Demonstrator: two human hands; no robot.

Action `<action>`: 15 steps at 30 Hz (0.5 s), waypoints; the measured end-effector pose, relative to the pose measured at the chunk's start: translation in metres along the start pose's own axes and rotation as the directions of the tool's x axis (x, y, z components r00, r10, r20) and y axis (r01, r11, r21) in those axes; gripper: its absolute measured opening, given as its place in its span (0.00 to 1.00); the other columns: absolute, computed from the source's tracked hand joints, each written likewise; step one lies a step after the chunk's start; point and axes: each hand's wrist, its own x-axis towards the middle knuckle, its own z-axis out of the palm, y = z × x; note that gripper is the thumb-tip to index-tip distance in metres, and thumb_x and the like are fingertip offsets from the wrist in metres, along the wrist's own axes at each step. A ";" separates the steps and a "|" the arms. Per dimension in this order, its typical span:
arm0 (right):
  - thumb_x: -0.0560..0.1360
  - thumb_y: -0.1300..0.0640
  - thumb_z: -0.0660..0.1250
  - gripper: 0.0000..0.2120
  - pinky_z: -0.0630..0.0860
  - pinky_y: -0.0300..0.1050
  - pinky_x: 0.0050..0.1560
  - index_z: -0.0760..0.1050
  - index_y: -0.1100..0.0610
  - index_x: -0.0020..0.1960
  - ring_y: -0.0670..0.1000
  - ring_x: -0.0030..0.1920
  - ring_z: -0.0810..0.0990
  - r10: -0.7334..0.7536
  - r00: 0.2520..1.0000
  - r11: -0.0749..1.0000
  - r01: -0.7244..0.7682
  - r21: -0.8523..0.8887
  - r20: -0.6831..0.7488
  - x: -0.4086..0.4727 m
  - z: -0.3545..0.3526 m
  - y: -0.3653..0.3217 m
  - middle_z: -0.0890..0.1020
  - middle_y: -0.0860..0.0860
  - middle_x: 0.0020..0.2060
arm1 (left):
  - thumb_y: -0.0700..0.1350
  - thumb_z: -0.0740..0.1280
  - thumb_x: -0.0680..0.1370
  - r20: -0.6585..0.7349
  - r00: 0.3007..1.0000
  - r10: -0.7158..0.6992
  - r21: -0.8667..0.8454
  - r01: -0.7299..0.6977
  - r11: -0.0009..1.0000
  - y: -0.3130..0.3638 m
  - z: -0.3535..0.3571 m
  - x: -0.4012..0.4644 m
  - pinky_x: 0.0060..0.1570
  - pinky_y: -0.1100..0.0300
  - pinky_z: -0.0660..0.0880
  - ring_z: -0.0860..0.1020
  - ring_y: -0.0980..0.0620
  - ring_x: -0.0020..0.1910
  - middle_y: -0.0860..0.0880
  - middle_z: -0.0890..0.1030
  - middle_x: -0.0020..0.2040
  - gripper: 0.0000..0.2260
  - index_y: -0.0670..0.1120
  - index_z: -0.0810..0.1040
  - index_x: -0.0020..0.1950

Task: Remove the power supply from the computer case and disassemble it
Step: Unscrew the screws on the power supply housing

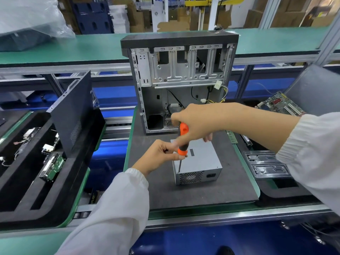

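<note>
The grey metal power supply [200,161] lies on the dark mat [193,192] in front of the open computer case [181,78], fan grille facing me. My right hand [196,124] grips the orange and black handle of a screwdriver [182,142]. Its shaft points down at the near left top corner of the power supply. My left hand [159,155] pinches the lower end of the handle, just left of the unit. Loose cables hang inside the case.
A black side panel [73,111] leans in a foam tray [27,181] on the left, with circuit boards beside it. At the right lie a motherboard [280,103], a grey panel [312,89] and clear plastic trays [266,164]. A green shelf [73,50] runs behind.
</note>
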 end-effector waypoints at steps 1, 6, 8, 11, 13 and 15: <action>0.71 0.29 0.60 0.32 0.74 0.39 0.26 0.73 0.59 0.48 0.50 0.24 0.81 0.065 0.997 0.995 -0.068 -0.071 -0.044 0.002 0.002 -0.002 0.82 0.55 0.33 | 0.46 0.78 0.70 -0.015 1.000 -0.006 0.012 0.007 1.000 0.001 0.001 0.002 0.55 0.44 0.71 0.65 0.42 0.38 0.35 0.64 0.30 0.06 0.56 0.86 0.44; 0.79 0.41 0.59 0.20 0.66 0.39 0.29 0.71 0.58 0.44 0.50 0.33 0.77 -0.048 0.998 0.952 0.035 -0.303 -0.035 0.009 0.004 -0.002 0.77 0.49 0.28 | 0.45 0.76 0.72 0.038 0.998 -0.040 0.061 0.038 0.997 0.005 0.000 0.003 0.50 0.54 0.67 0.56 0.47 0.33 0.54 0.55 0.29 0.01 0.50 0.86 0.43; 0.77 0.51 0.65 0.07 0.63 0.38 0.31 0.69 0.53 0.50 0.47 0.37 0.73 -0.141 0.990 0.938 0.140 -0.318 0.018 0.006 0.001 0.001 0.73 0.47 0.38 | 0.46 0.73 0.75 0.073 0.995 -0.071 0.037 0.069 0.997 0.003 -0.002 0.002 0.47 0.62 0.67 0.57 0.49 0.31 0.55 0.57 0.28 0.07 0.49 0.86 0.52; 0.74 0.60 0.69 0.14 0.59 0.37 0.30 0.67 0.48 0.51 0.44 0.36 0.67 -0.222 0.974 0.926 0.222 -0.306 0.038 0.005 0.001 0.003 0.65 0.44 0.41 | 0.43 0.72 0.76 0.071 0.997 -0.018 0.033 0.016 0.999 0.003 -0.001 -0.001 0.35 0.72 0.67 0.70 0.59 0.29 0.54 0.77 0.30 0.06 0.48 0.86 0.52; 0.72 0.51 0.72 0.17 0.68 0.39 0.34 0.68 0.48 0.56 0.46 0.40 0.72 -0.217 0.976 0.946 0.215 -0.242 0.020 0.004 0.001 0.003 0.64 0.42 0.41 | 0.43 0.74 0.74 0.049 0.999 -0.015 0.019 0.014 1.000 0.002 0.000 0.000 0.47 0.63 0.76 0.77 0.55 0.40 0.44 0.80 0.36 0.03 0.50 0.87 0.44; 0.69 0.34 0.67 0.27 0.78 0.45 0.36 0.70 0.51 0.59 0.51 0.39 0.81 -0.124 0.992 0.977 0.115 -0.177 -0.039 0.003 0.003 0.004 0.71 0.45 0.40 | 0.42 0.77 0.71 -0.004 1.000 -0.020 0.011 0.020 1.000 -0.002 0.001 0.001 0.50 0.50 0.72 0.68 0.48 0.36 0.39 0.65 0.30 0.08 0.46 0.81 0.33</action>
